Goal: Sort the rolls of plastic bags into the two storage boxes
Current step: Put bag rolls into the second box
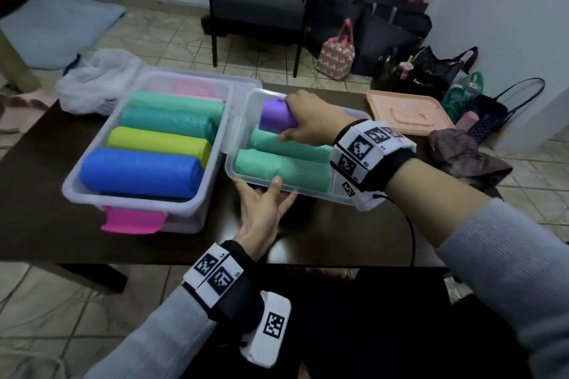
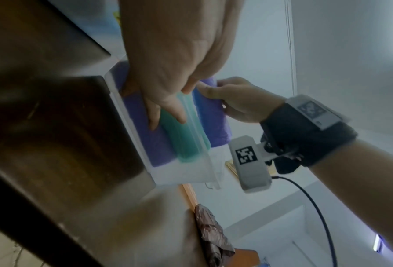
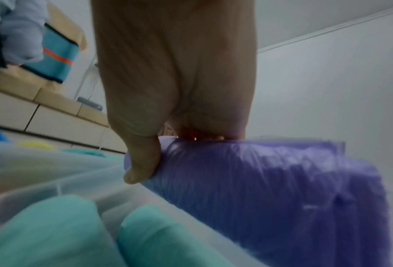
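Two clear storage boxes side by side on a dark table (image 1: 46, 144), mid-frame in the head view. Bigger box (image 1: 129, 194) on the left with a pink latch (image 1: 132, 220) at its near edge, packed with rolls lying crosswise: blue roll (image 1: 138, 172) nearest, then yellow roll (image 1: 157, 141), then two teal rolls (image 1: 169, 120) behind, plus something pink at the far wall, too blurry to call.

Smaller box (image 1: 246, 177) just right of it, touching or nearly so. Two mint green rolls (image 1: 283, 168) lying in it already. Right hand (image 1: 311, 120) wrapped around a purple roll (image 1: 275, 117), thumb and fingers curled over the end, roll sitting at the far side of the small box above the green ones. Right wrist view confirms the grip: thumb (image 3: 140, 162) pressed into the purple plastic.

Left hand (image 1: 261, 209) flat-ish against the near wall of the small box, fingers mostly straight and spread, thumb up over the rim. Holding nothing, just bracing.

Also around: orange lid (image 1: 409, 114) at upper right of the table, crumpled white bag (image 1: 95, 80) upper left, crumpled brownish bag (image 1: 465, 154) far right.
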